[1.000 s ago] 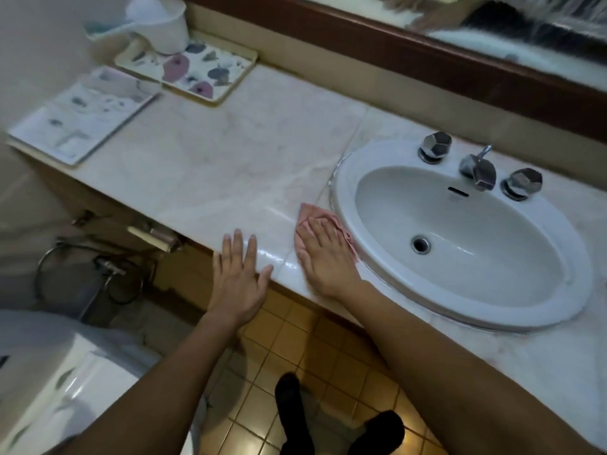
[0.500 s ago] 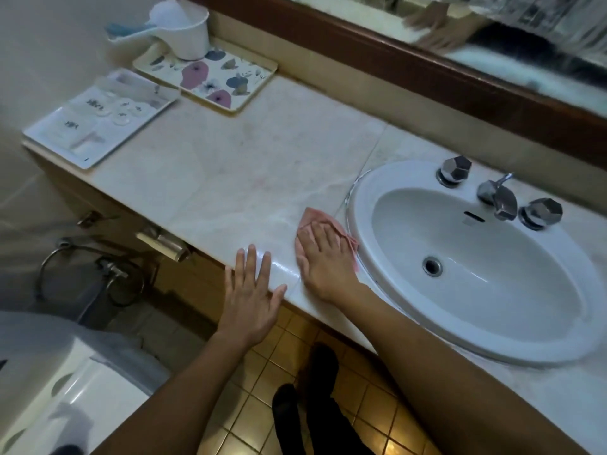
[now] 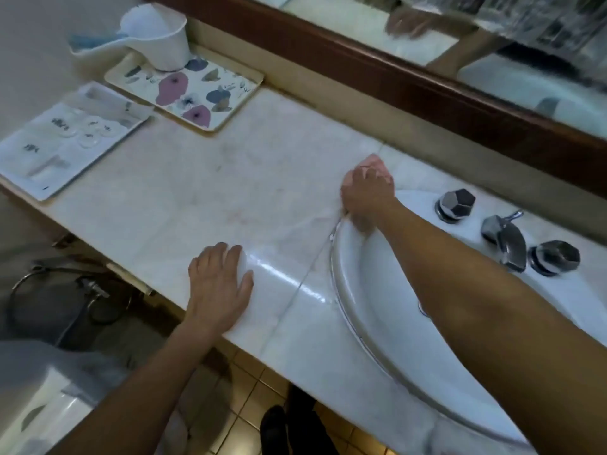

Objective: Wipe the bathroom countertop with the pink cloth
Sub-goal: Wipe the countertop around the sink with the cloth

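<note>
The left hand (image 3: 218, 284) rests flat and empty on the marble countertop's (image 3: 184, 198) front edge. To its right, the right hand (image 3: 366, 195) curls over the pink cloth (image 3: 374, 163), pressing it down beside the sink (image 3: 348, 257) rim. Faint smears mid-counter suggest most wiping is left.

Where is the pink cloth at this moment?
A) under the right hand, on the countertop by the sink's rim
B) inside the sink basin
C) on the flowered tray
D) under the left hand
A: the cloth shows pink just beyond the right hand, which holds it down on the countertop beside the rim of the sink; the left hand rests on the front edge with nothing under it.
</note>
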`<state>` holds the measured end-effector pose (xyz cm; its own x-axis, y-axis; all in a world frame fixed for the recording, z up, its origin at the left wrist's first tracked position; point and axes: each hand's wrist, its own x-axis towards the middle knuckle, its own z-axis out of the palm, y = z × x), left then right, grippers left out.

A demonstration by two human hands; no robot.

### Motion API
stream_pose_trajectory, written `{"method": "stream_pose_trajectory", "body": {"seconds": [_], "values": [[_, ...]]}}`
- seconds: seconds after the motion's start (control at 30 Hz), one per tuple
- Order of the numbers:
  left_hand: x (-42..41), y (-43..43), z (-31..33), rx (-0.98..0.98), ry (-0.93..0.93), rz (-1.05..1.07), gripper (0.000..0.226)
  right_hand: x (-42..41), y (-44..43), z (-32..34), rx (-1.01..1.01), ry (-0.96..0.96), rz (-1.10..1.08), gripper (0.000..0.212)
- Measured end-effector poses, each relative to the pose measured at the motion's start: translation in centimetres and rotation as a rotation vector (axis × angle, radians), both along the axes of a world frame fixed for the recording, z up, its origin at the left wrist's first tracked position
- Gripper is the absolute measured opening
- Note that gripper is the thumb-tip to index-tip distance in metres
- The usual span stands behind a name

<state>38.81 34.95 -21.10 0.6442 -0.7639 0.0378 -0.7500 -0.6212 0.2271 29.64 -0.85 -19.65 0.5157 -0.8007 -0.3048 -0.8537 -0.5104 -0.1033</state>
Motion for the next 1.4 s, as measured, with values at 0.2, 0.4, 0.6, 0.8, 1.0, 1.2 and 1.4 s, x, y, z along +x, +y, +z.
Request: {"method": "stream_pose_trajectory", "body": {"seconds": [0.2,0.4,0.6,0.8,1.0,1.2,1.4], "values": [[4.4,-7.3,-1.7,0.029,0.016,-0.04,0.069,-2.5,-6.9,0.4,0.007,0.05,-0.266,0.069],[4.3,-7.6,-1.9,0.04,-0.004,-0.025,0.068,-0.2,-6.6,-1.2,-0.017,0.033,-0.251,0.066],[4.3,-7.5,-1.8,0.039,-0.002,-0.02,0.067,4.1,1.8,-0.8,0.15,-0.186,0.606,0.063],[4.4,-7.4,-2.1,0.006,-0.01,-0.01,0.067,5.2,-2.3,-1.3,0.116,-0.294,0.608,0.07],[4.6,-7.3,-2.4,-0.073,-0.009,-0.005,0.065,17.0,-4.5,-1.5,0.03,-0.264,0.326,0.063],[4.3,-7.5,-2.5,-0.095,-0.005,-0.011,0.062,19.6,-2.3,-1.2,0.231,-0.323,0.717,0.061],[4.7,-7.4,-2.8,-0.108,0.039,-0.024,0.063,24.0,-1.3,-1.2,0.015,-0.27,0.467,0.063]]}}
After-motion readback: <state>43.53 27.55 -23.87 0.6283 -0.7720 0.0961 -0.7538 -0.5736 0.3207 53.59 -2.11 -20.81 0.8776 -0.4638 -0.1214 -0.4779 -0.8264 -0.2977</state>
